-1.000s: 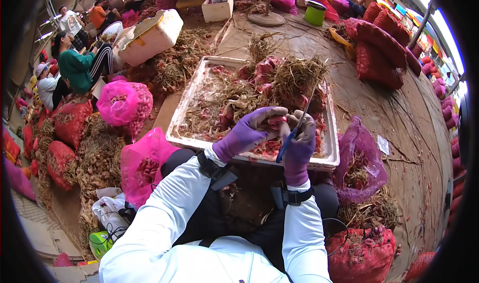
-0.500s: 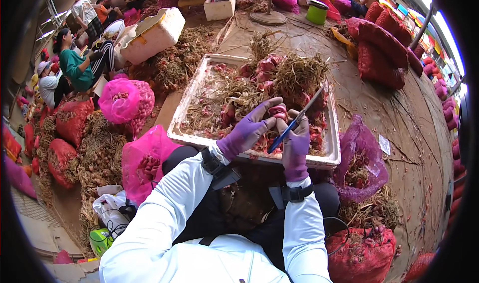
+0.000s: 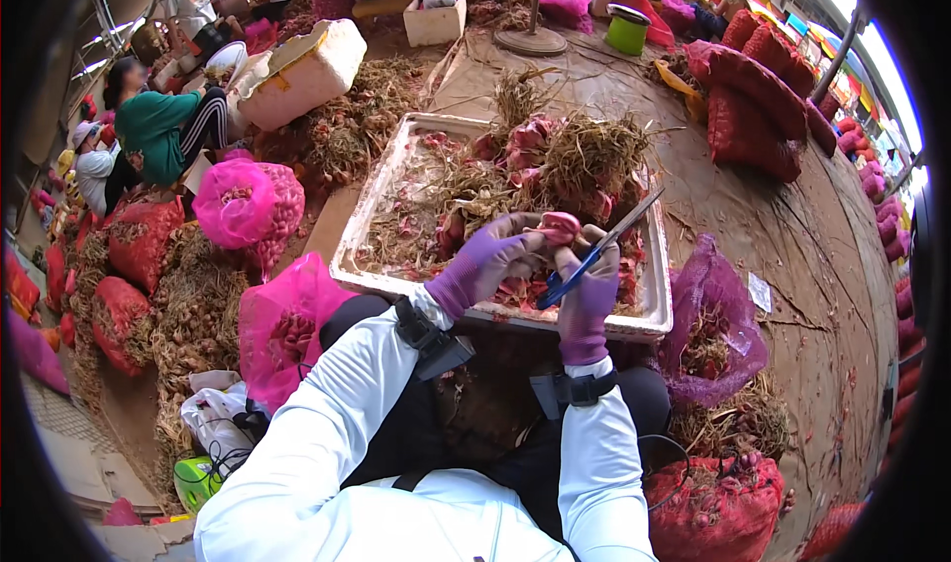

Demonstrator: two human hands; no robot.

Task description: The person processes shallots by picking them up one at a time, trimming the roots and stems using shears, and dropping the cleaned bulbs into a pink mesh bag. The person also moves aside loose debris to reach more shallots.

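Purple-gloved, my left hand (image 3: pixel 487 262) pinches a reddish-pink garlic bulb (image 3: pixel 561 227) above the near part of a white foam tray (image 3: pixel 381 283). My right hand (image 3: pixel 591 300), in a matching glove, is closed around blue-handled scissors (image 3: pixel 569 283). Their blades point up and to the right, beside the bulb. The right fingertips are close to the bulb; whether they touch it I cannot tell. Inside the tray lie loose reddish skins, dry stalks and a heap of garlic with straw-like stems (image 3: pixel 599 151).
Pink mesh bags (image 3: pixel 294 309) stand left of my knees, a purple mesh bag (image 3: pixel 711 314) and a red sack (image 3: pixel 715 510) at right. Full red sacks (image 3: pixel 758 131) stand far right. A foam box (image 3: pixel 305 75) and seated people (image 3: pixel 158 126) are at far left.
The garlic bulb has turned and risen slightly between my hands, showing more of its pink side. The scissors' blades have swung lower to the right. Seated people at far left have shifted.
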